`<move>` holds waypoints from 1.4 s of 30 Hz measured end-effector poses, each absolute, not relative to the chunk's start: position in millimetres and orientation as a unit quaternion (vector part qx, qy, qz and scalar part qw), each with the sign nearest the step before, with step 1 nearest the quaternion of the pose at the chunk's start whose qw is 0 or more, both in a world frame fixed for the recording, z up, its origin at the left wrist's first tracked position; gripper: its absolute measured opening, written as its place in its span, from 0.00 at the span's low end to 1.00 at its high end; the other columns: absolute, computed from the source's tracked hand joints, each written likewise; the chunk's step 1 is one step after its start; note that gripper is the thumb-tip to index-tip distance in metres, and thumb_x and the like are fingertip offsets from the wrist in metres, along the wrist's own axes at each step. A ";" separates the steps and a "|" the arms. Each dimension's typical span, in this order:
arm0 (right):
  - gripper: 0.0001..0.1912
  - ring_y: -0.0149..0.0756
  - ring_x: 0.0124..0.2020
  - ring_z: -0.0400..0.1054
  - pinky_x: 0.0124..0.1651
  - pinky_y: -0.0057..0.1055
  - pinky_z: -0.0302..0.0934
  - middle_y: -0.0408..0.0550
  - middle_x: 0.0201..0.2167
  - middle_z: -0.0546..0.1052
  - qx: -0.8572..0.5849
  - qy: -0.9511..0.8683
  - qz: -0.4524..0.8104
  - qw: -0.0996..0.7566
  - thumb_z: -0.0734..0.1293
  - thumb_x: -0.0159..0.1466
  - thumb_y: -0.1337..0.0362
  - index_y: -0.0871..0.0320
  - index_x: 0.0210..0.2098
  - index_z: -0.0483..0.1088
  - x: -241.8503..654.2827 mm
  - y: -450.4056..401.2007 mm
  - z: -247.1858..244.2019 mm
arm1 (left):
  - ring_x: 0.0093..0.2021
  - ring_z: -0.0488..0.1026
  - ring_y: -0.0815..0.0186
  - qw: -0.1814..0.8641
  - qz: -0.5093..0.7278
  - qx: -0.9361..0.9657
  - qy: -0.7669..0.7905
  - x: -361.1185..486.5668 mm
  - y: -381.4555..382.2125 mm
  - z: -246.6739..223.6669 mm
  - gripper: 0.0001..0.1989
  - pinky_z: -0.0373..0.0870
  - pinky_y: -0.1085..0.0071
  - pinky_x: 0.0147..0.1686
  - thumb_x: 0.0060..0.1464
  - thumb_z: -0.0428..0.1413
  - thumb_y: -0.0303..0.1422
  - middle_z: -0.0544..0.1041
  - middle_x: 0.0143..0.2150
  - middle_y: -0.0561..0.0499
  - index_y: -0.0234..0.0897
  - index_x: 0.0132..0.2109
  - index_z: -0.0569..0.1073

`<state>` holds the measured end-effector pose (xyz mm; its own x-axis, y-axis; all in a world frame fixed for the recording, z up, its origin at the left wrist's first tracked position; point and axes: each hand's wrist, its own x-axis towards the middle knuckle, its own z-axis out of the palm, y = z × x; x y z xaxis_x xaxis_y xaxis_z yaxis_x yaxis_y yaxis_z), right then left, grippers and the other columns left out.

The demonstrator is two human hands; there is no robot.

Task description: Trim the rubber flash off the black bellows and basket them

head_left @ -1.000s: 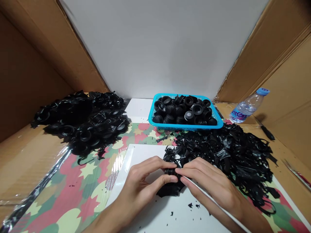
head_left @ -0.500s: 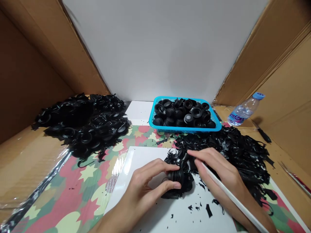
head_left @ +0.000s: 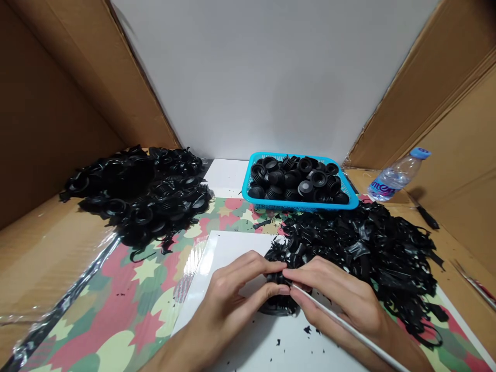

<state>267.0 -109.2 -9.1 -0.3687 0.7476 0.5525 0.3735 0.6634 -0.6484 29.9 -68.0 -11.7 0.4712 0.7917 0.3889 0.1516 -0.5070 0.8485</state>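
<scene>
My left hand (head_left: 236,292) pinches a ribbed black rubber part (head_left: 276,278) between thumb and fingers, low over the white board (head_left: 228,248). From the right, my right hand (head_left: 343,294) grips a slim white-handled tool (head_left: 344,324), and its fingertips meet the rubber part beside my left fingers. The tool's tip is hidden at the part, so I cannot tell its kind. Behind and beneath the fingers lies a clump of black rubber with ragged trimmings (head_left: 277,253). Small black scraps (head_left: 307,329) are scattered on the board.
A blue basket (head_left: 300,205) full of ribbed black parts stands at the back. Heaps of untrimmed black parts (head_left: 143,217) lie left, and black scraps (head_left: 372,243) right. A water bottle (head_left: 399,175), a black-handled tool (head_left: 427,217) and a metal tool (head_left: 475,284) are at far right.
My right hand has come left and down from the clump to the rubber part, bringing the white-handled tool against it. My left hand keeps its pinch. The view has shifted slightly.
</scene>
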 end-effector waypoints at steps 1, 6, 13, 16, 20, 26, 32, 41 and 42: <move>0.18 0.37 0.47 0.75 0.52 0.32 0.73 0.52 0.48 0.81 -0.347 -0.803 0.203 0.440 0.66 0.78 0.74 0.61 0.66 0.71 266.7 -109.0 -10.3 | 0.39 0.82 0.66 0.386 0.413 0.765 0.309 30.1 -67.9 -11.6 0.17 0.78 0.78 0.40 0.69 0.66 0.22 0.85 0.41 0.52 0.45 0.59 0.85; 0.19 0.41 0.46 0.74 0.49 0.37 0.74 0.54 0.46 0.79 -0.355 -0.821 0.154 0.420 0.64 0.79 0.74 0.63 0.68 0.70 265.7 -109.7 -11.3 | 0.39 0.82 0.67 0.382 0.407 0.765 0.321 30.2 -67.5 -11.7 0.16 0.78 0.79 0.39 0.68 0.67 0.22 0.85 0.40 0.53 0.44 0.57 0.85; 0.14 0.42 0.42 0.73 0.43 0.37 0.73 0.55 0.41 0.80 -0.340 -0.845 0.084 0.403 0.64 0.79 0.74 0.68 0.62 0.73 265.0 -108.2 -10.8 | 0.39 0.82 0.67 0.380 0.408 0.768 0.314 30.4 -66.8 -11.6 0.15 0.78 0.80 0.40 0.68 0.67 0.23 0.86 0.41 0.53 0.44 0.58 0.85; 0.13 0.42 0.42 0.74 0.44 0.37 0.74 0.54 0.41 0.81 -0.341 -0.850 0.081 0.393 0.64 0.80 0.74 0.68 0.61 0.73 266.3 -107.2 -8.7 | 0.39 0.83 0.67 0.385 0.400 0.770 0.315 30.2 -66.0 -10.0 0.15 0.78 0.79 0.40 0.69 0.67 0.24 0.86 0.41 0.52 0.44 0.58 0.85; 0.13 0.41 0.43 0.75 0.45 0.37 0.74 0.54 0.41 0.81 -0.341 -0.851 0.081 0.391 0.65 0.80 0.74 0.68 0.62 0.73 267.8 -106.7 -6.3 | 0.38 0.83 0.66 0.381 0.397 0.773 0.317 30.9 -65.1 -10.5 0.13 0.78 0.78 0.40 0.69 0.66 0.25 0.85 0.40 0.52 0.44 0.57 0.86; 0.09 0.42 0.39 0.75 0.42 0.40 0.72 0.54 0.39 0.81 -0.358 -0.855 0.038 0.373 0.62 0.80 0.74 0.67 0.55 0.73 263.0 -105.7 -9.5 | 0.38 0.83 0.69 0.387 0.410 0.762 0.318 37.0 -64.5 -13.6 0.14 0.77 0.81 0.41 0.68 0.67 0.23 0.86 0.40 0.54 0.45 0.55 0.86; 0.13 0.40 0.42 0.74 0.46 0.37 0.71 0.52 0.42 0.80 -0.408 -0.800 0.087 0.430 0.65 0.79 0.76 0.63 0.60 0.73 272.4 -106.0 -5.7 | 0.35 0.83 0.69 0.431 0.395 0.733 0.347 38.5 -66.3 -11.2 0.14 0.77 0.81 0.39 0.64 0.69 0.21 0.87 0.36 0.57 0.46 0.49 0.89; 0.15 0.38 0.43 0.77 0.45 0.33 0.75 0.50 0.43 0.82 -0.337 -0.777 0.240 0.475 0.71 0.73 0.76 0.58 0.57 0.78 277.6 -109.3 3.6 | 0.35 0.85 0.65 0.477 0.394 0.712 0.331 36.2 -65.9 -8.3 0.13 0.79 0.77 0.39 0.62 0.71 0.20 0.89 0.36 0.53 0.46 0.47 0.91; 0.15 0.39 0.43 0.78 0.45 0.34 0.75 0.50 0.43 0.82 -0.334 -0.777 0.241 0.476 0.72 0.72 0.76 0.58 0.56 0.78 276.4 -109.4 2.3 | 0.35 0.85 0.65 0.472 0.397 0.716 0.328 36.4 -65.5 -7.9 0.14 0.79 0.77 0.39 0.61 0.71 0.20 0.89 0.36 0.53 0.46 0.47 0.91</move>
<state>276.4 -109.4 2.3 -0.3225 0.7488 0.5791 0.2904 0.6605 -0.6924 36.4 -65.5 -7.9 0.4698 0.8440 0.2589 0.0948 -0.3398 0.9357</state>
